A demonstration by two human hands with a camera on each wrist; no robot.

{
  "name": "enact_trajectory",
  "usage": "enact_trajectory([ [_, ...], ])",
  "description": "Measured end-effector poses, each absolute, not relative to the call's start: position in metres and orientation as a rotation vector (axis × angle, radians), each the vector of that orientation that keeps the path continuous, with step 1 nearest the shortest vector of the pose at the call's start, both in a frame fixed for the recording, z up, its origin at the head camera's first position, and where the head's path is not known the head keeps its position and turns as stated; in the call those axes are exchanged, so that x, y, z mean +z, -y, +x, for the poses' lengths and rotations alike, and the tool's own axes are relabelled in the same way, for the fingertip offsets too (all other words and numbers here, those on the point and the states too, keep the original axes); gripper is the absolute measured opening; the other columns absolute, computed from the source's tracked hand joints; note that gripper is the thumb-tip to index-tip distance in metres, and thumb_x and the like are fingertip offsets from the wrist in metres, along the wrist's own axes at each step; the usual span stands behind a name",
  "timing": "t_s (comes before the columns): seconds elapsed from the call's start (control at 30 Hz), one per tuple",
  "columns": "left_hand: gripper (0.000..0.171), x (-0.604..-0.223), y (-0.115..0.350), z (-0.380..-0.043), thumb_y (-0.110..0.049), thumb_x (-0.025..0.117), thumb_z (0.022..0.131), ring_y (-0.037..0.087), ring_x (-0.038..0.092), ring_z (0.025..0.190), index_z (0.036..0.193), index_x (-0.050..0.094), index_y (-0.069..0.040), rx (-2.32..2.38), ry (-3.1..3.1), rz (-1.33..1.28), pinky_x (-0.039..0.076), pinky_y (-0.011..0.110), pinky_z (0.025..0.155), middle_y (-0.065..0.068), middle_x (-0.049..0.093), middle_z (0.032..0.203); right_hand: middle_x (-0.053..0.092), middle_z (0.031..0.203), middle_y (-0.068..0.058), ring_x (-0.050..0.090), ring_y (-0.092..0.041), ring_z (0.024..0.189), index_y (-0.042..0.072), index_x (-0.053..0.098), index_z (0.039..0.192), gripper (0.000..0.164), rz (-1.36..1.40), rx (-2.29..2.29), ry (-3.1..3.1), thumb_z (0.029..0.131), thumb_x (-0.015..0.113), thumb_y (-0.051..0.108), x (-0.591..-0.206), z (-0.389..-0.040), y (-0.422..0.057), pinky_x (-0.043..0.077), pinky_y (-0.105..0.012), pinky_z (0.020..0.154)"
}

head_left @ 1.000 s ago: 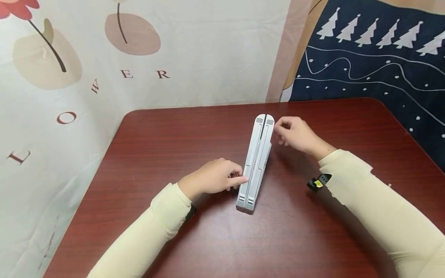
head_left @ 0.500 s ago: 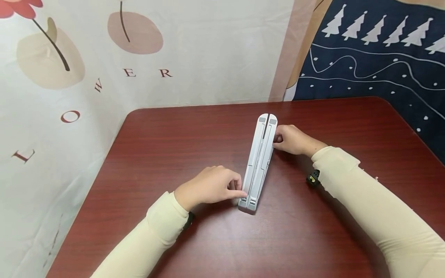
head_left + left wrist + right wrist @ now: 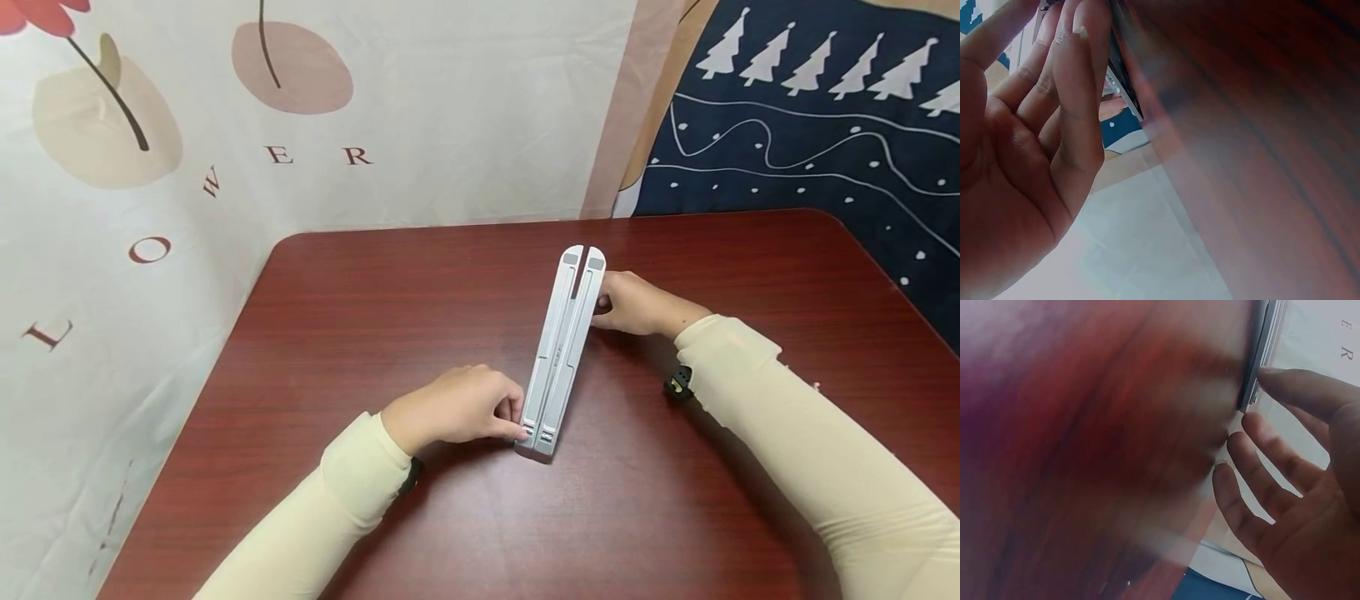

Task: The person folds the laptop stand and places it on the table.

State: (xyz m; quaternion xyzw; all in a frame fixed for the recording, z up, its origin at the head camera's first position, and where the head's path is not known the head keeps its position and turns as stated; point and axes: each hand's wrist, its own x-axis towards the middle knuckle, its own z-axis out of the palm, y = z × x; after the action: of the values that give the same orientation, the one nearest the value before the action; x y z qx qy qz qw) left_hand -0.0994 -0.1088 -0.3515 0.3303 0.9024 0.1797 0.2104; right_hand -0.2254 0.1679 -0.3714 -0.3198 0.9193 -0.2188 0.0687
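Observation:
A folded silver stand (image 3: 561,350) lies lengthwise on the dark red table (image 3: 360,317), its two bars side by side. My left hand (image 3: 480,410) sits at the stand's near end, with fingertips against its left side. My right hand (image 3: 626,302) rests against the right side near the far end. In the left wrist view my fingers (image 3: 1079,94) lie fairly straight against the stand's edge (image 3: 1121,84). The right wrist view shows spread, relaxed fingers (image 3: 1297,387), the index tip touching the stand's edge (image 3: 1259,350).
A flower-print cloth (image 3: 187,192) hangs behind and left of the table. A dark blue cloth with white trees (image 3: 810,125) hangs at the back right. Black wrist straps (image 3: 678,383) show under the cream sleeves. The table's rounded edges lie left and right.
My right hand has come down from above onto the stand's right side. My left hand has slid toward the near end. The bars' far tips look slightly further apart.

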Motion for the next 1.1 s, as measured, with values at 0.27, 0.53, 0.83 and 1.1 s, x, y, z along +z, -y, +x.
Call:
enact_trajectory([
  [0.27, 0.026, -0.355, 0.110, -0.104, -0.038, 0.079, 0.085, -0.005, 0.058, 0.063, 0.070, 0.061, -0.026, 0.513, -2.469, 0.941, 0.047, 0.022, 0.067, -0.022, 0.067, 0.068, 0.073, 0.095, -0.004, 0.060, -0.020, 0.084, 0.012, 0.077, 0.097, 0.022, -1.032, -0.628, -2.763, 0.077, 0.082, 0.002, -0.370, -0.223, -0.172, 0.051, -0.040, 0.079],
  [0.53, 0.024, -0.351, 0.108, -0.109, -0.035, 0.080, 0.084, -0.003, 0.057, 0.062, 0.070, 0.063, -0.024, 0.509, -2.438, 0.972, 0.046, 0.022, 0.066, -0.018, 0.068, 0.067, 0.074, 0.098, -0.007, 0.060, -0.021, 0.088, 0.006, 0.070, 0.107, 0.032, -0.939, -0.641, -2.782, 0.078, 0.081, 0.001, -0.369, -0.219, -0.174, 0.051, -0.042, 0.084],
  [0.83, 0.025, -0.353, 0.113, -0.112, -0.033, 0.080, 0.084, -0.003, 0.056, 0.061, 0.070, 0.063, -0.023, 0.533, -2.423, 0.961, 0.046, 0.022, 0.067, -0.018, 0.069, 0.067, 0.071, 0.093, -0.005, 0.057, -0.022, 0.084, 0.008, 0.070, 0.100, 0.025, -0.999, -0.606, -2.780, 0.078, 0.081, 0.002, -0.371, -0.217, -0.176, 0.048, -0.041, 0.080],
  [1.1, 0.024, -0.353, 0.118, -0.116, -0.030, 0.081, 0.083, -0.003, 0.055, 0.056, 0.069, 0.064, -0.023, 0.570, -2.393, 0.927, 0.044, 0.020, 0.063, -0.014, 0.070, 0.065, 0.066, 0.086, -0.004, 0.055, -0.022, 0.082, 0.009, 0.069, 0.098, 0.020, -1.010, -0.591, -2.785, 0.081, 0.079, 0.003, -0.371, -0.215, -0.177, 0.045, -0.040, 0.078],
])
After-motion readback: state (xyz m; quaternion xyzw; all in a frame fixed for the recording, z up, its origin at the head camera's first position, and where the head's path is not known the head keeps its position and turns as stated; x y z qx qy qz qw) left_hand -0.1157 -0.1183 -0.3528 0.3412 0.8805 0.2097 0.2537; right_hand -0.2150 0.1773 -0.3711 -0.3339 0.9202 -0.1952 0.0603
